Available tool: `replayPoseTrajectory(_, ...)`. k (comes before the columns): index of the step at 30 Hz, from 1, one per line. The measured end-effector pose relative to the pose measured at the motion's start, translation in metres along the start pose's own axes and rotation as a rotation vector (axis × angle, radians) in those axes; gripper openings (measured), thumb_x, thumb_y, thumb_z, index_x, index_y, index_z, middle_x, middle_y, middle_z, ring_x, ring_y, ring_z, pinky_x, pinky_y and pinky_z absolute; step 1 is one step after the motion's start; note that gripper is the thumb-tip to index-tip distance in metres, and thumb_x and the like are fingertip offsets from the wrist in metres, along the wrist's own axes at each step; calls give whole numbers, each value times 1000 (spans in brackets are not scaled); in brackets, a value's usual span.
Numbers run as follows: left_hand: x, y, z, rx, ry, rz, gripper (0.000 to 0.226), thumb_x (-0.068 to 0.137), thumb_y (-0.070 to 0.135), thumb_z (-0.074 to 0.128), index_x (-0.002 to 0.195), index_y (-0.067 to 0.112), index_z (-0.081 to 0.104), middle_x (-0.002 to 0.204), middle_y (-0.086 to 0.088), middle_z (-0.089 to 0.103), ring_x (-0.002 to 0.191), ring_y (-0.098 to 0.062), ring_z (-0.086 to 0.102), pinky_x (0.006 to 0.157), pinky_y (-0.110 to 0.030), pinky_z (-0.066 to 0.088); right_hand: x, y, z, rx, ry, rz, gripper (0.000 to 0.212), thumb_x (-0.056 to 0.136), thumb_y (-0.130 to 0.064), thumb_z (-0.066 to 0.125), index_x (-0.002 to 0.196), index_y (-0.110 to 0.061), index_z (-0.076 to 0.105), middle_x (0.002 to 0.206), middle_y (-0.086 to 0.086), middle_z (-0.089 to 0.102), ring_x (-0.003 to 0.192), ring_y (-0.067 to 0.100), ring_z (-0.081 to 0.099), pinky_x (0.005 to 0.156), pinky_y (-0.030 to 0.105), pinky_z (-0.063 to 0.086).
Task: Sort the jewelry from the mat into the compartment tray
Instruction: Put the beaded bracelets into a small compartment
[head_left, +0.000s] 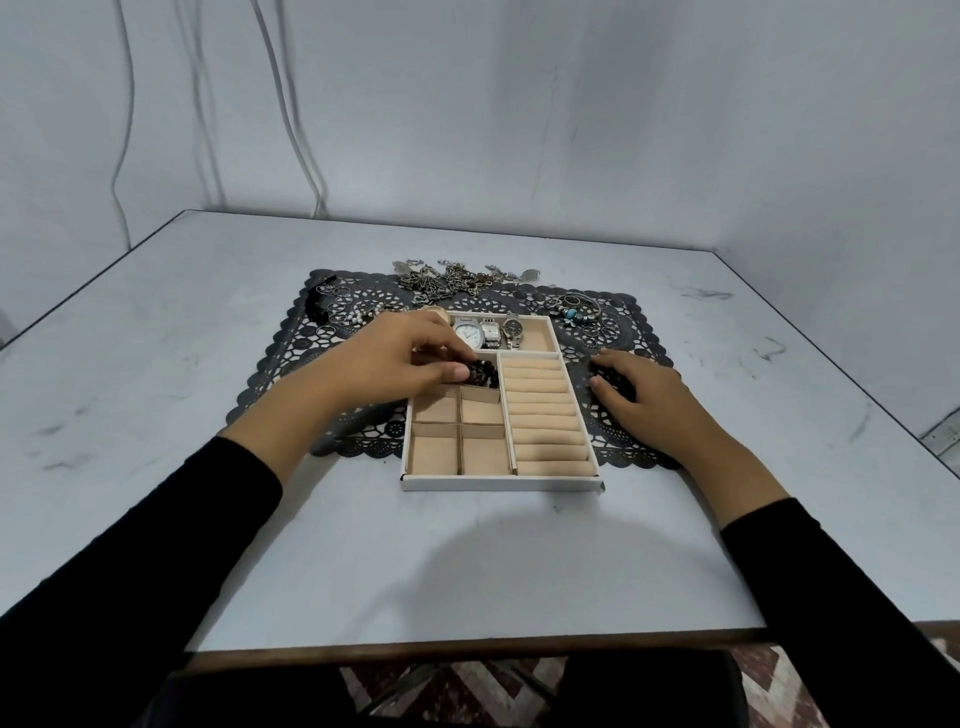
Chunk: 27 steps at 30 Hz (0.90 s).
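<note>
Rings (337, 304) lie on the mat's (270, 384) left; left hand (395, 358) pinches dark beads (483, 371) into a tray (498, 483) cell — watches (491, 332) already filed, chains (447, 280) and bracelet (576, 306) unsorted — right hand (644, 395) rests loose, empty, on the mat

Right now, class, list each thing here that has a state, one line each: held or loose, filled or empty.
tray: partly filled
left hand: pinches the dark bead bracelet at a small compartment
right hand: rests on the mat, holding nothing
watches: three, lying in the far compartment
ring rolls: empty
chains: piled loose at the mat's far edge
bangles: loose on the mat
</note>
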<state>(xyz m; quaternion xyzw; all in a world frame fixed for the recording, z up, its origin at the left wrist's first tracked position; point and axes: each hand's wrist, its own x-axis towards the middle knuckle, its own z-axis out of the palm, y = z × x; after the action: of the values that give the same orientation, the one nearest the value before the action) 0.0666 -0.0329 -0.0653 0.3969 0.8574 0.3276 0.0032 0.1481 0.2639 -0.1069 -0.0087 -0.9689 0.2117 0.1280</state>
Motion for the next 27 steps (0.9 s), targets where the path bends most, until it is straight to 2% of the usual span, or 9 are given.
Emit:
replayPoseTrajectory(4,1,2,5,63,13,-7,32,83,39,73,112,25,74,104,7,61,96,-9,61,87,-23,49,0,0,0,4,2,4,38,95,-29,54,132,-17,55,138,-2,53,129,12,46,97,14,27)
replayPoseTrajectory(7,2,0,6,58,11,-3,26,84,33,74,108,22,76,102,7,60,95,-9,61,89,-27,49,-1,-1,0,9,3,2,39,95,-30,54,132,-17,56,138,-2,54,128,13,46,98,15,28)
replayPoseTrajectory(12,0,-4,0,14,4,15,19,86,20,73,104,19,76,103,6,65,96,-6,62,91,-23,48,0,-1,1,8,11,-4,38,95,-28,54,131,-15,56,138,0,54,128,13,46,98,13,27)
replayPoseTrajectory(17,0,-7,-2,80,-2,47,19,86,14,72,105,17,75,101,5,70,96,-7,63,89,-17,47,-1,0,0,13,7,-3,38,95,-29,54,131,-16,56,139,0,53,129,13,46,100,16,28)
replayPoseTrajectory(23,-3,-8,-6,166,-8,75,20,87,12,71,106,16,75,103,5,72,98,-9,65,93,-28,51,-1,0,0,14,10,4,38,95,-29,55,130,-16,57,137,0,54,128,12,46,99,15,28)
replayPoseTrajectory(27,-5,-6,-6,118,-6,11,17,92,20,65,106,18,75,104,6,73,97,-8,66,94,-34,51,0,0,0,9,12,0,38,95,-29,55,130,-16,57,138,0,54,128,13,47,99,15,28)
